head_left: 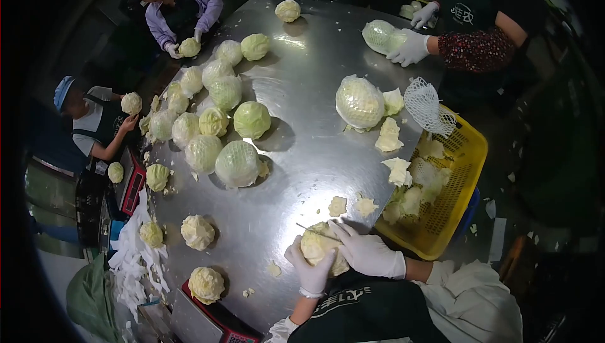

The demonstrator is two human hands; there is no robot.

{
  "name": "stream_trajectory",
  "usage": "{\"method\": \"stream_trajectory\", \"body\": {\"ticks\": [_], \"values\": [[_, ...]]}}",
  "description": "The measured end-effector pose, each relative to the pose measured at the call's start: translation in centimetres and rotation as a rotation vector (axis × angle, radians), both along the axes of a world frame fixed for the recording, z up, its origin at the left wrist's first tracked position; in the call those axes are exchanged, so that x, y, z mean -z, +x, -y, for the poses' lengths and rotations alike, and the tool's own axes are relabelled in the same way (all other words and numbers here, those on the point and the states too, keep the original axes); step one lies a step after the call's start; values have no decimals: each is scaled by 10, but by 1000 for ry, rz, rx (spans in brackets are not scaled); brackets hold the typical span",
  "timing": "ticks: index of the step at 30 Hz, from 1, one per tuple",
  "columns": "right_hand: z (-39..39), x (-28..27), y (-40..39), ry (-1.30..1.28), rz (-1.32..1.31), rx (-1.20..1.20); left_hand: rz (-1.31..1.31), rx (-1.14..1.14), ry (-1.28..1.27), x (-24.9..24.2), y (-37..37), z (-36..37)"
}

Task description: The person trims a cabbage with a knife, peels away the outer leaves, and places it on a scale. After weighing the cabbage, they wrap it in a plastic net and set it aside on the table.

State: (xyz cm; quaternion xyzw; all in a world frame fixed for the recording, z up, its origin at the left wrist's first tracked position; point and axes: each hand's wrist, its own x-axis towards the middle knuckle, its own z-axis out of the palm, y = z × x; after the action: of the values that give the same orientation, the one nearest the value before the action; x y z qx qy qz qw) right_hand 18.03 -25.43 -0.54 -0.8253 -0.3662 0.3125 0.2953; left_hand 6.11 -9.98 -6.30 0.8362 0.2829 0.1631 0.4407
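Note:
My left hand [310, 268], in a white glove, holds a pale, trimmed cabbage [317, 245] by its left and near side. A thin knife [324, 234] lies across the top of this cabbage, its blade pointing left. My gloved right hand [365, 252] is closed around the knife's handle, with its fingertips close to the cabbage. Torn leaf pieces [338, 205] rest on the metal table [296, 116] just beyond the cabbage, and a small scrap [274, 269] is left of my left hand.
Many cabbages, some in foam nets [237, 164], crowd the left side. A large cabbage [359, 103] sits right of centre. A yellow basket [476, 154] holds leaves at the right edge. Red scales [230, 330] stand lower left. Three co-workers handle cabbages around the table.

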Motion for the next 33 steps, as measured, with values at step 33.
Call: {"method": "stream_trajectory", "body": {"ticks": [33], "values": [[-14, 8, 9, 239, -80, -90, 112, -218, -544, -6, -70, -23]]}}
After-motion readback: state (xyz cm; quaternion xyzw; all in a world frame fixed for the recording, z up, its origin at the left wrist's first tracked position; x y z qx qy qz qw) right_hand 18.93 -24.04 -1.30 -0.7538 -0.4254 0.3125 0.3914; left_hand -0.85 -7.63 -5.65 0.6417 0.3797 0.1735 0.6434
